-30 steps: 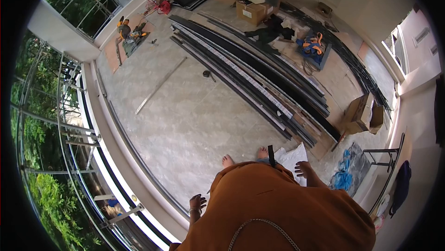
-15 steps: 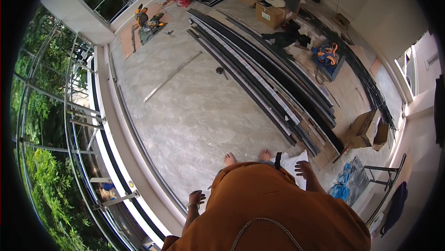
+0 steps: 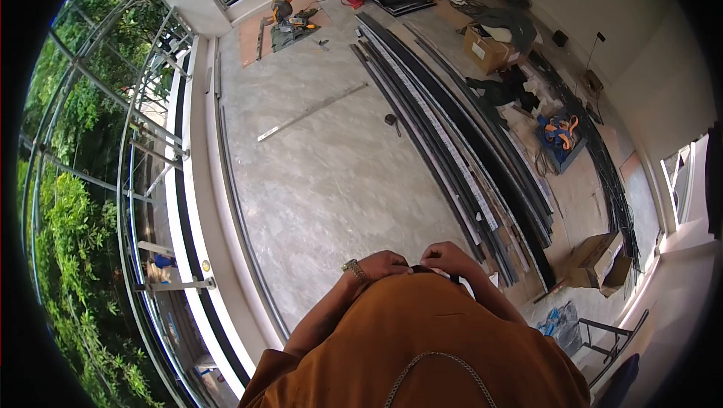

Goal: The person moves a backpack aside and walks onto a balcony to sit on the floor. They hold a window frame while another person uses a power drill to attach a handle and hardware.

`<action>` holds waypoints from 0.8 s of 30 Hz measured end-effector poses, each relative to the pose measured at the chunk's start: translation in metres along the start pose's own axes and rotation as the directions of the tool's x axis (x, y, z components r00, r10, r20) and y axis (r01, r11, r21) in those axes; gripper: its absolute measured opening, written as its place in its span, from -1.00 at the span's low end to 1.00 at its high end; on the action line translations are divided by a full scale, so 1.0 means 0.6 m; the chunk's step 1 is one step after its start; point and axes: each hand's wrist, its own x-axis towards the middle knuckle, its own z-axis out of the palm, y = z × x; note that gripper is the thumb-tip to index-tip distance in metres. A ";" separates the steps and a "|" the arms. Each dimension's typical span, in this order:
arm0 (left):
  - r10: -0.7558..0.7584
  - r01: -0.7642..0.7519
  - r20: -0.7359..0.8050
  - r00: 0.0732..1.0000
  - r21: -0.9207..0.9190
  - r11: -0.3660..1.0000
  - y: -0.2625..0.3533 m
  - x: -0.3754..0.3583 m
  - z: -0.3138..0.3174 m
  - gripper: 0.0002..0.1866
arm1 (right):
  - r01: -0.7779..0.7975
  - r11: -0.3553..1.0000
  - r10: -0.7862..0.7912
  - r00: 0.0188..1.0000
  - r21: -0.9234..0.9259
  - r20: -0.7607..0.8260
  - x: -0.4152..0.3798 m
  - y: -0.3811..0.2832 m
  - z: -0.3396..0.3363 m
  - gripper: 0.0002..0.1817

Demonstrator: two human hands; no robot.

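My left hand point(image 3: 384, 265), with a metal watch point(image 3: 354, 269) at its wrist, is at the front of my waist, its fingers curled closed. Close beside it, my right hand point(image 3: 450, 259) also has its fingers bent and pinched together. Between the fingertips shows a small dark strip point(image 3: 425, 268) at the edge of my orange-brown shirt point(image 3: 422, 325); what each hand grips is mostly hidden by the shirt and the fingers. Some white material shows below the right hand, too covered to name.
Long dark metal profiles point(image 3: 452, 144) lie across the floor at the right. A straight bar point(image 3: 312, 111) and a tape measure point(image 3: 390, 120) lie ahead. A mitre saw point(image 3: 282, 7), cardboard boxes point(image 3: 591, 261) and a folding stand point(image 3: 614, 333) are around. Scaffolding point(image 3: 128, 129) stands outside, left.
Both hands came in from my sides to meet at the front of my waist and closed. The view shifted, so the room appears farther right and slightly lower.
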 end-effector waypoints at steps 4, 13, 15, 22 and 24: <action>0.072 -0.082 0.049 0.996 0.227 0.971 -0.002 -0.005 -0.013 -0.60 | -0.085 0.984 0.138 0.919 -0.157 0.368 0.021 -0.026 0.020 -0.69; 0.121 -0.128 0.041 0.992 0.387 0.913 0.008 -0.002 -0.011 -0.64 | 0.005 0.945 0.150 0.882 -0.328 0.446 0.030 -0.028 0.017 -0.66; 0.183 -0.186 0.047 0.982 0.423 0.887 -0.010 0.009 -0.007 -0.66 | 0.007 0.924 0.183 0.870 -0.383 0.457 0.034 -0.028 0.015 -0.68; 0.302 -0.183 -0.032 0.953 0.731 0.657 0.030 0.014 0.001 -0.76 | -0.082 0.934 0.218 0.902 -0.347 0.372 0.027 -0.041 0.019 -0.67; 0.326 -0.182 -0.059 0.944 0.731 0.658 0.027 0.019 0.008 -0.76 | -0.067 0.931 0.199 0.918 -0.359 0.343 0.030 -0.010 0.025 -0.67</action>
